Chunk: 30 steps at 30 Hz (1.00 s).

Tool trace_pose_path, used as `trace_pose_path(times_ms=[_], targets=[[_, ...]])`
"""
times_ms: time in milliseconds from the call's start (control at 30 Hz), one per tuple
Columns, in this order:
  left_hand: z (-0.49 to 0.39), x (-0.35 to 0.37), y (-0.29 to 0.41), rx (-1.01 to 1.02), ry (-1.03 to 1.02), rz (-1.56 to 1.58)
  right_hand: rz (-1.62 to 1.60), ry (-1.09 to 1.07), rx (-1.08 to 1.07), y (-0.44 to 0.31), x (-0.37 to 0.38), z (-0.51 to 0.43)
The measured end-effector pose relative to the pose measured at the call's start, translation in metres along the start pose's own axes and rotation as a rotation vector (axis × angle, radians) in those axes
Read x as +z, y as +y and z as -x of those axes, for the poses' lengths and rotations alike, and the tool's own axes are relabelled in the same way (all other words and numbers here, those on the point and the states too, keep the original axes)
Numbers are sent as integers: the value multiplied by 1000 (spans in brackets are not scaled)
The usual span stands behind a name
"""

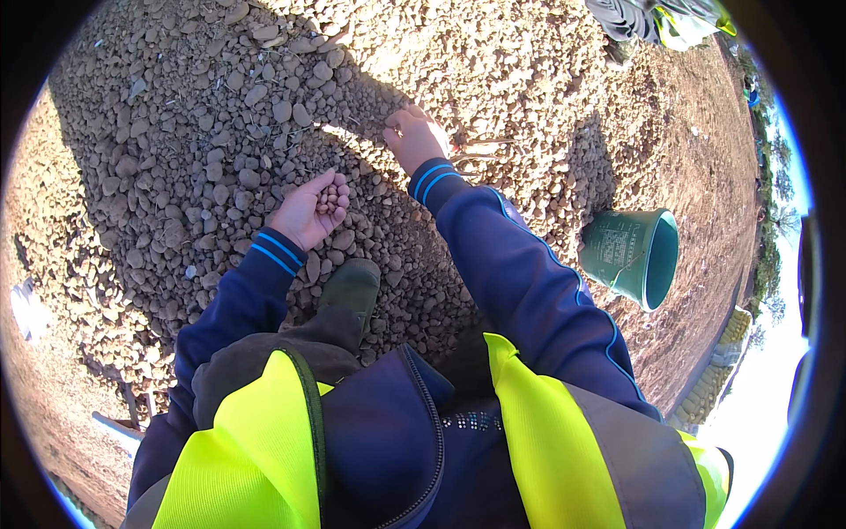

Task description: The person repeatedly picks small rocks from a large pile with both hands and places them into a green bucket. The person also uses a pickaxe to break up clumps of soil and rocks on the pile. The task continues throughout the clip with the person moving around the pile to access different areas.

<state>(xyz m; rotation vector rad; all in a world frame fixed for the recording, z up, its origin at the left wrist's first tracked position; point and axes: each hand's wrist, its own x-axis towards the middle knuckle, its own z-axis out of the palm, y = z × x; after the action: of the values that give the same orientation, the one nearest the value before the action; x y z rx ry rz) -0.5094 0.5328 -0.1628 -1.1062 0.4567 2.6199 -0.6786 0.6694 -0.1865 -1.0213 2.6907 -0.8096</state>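
Note:
My left hand is palm up, its fingers curled around several small round brownish pieces. They look like pebbles or small clods, but I cannot tell which. Farther out and to the right, my right hand reaches down to the stony heap, back of the hand up. Its fingertips point at the ground where shadow meets sunlight. Whether they pinch anything is hidden. Thin pale sticks or stems lie beside that wrist, with a small reddish spot close to it.
A green plastic bucket bearing writing lies tipped on the right, its mouth away from me. My green boot stands on the stones. At the top right is part of another person in high-visibility clothing. Filled sacks line the far right edge.

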Motion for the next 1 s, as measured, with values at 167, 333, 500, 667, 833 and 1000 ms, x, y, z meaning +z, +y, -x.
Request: trace_pose_path(times_ms=[167,333,500,667,833,1000], targets=[[-3,3,0,-1,12,-5,-22,-73,196,-15,4,7],[-10,3,-8,-17,49,-7,-493,-181,208,-52,-18,45],[-11,-11,-11,-28,33,44,-332,16,60,-41,-5,20],[-7,-19,-2,-26,10,83,-310,-237,222,-9,8,-5],[-6,-18,2,-29,29,120,-306,-316,269,-1,-6,32],[-7,-18,-1,-24,33,79,-357,9,188,-3,1,40]])
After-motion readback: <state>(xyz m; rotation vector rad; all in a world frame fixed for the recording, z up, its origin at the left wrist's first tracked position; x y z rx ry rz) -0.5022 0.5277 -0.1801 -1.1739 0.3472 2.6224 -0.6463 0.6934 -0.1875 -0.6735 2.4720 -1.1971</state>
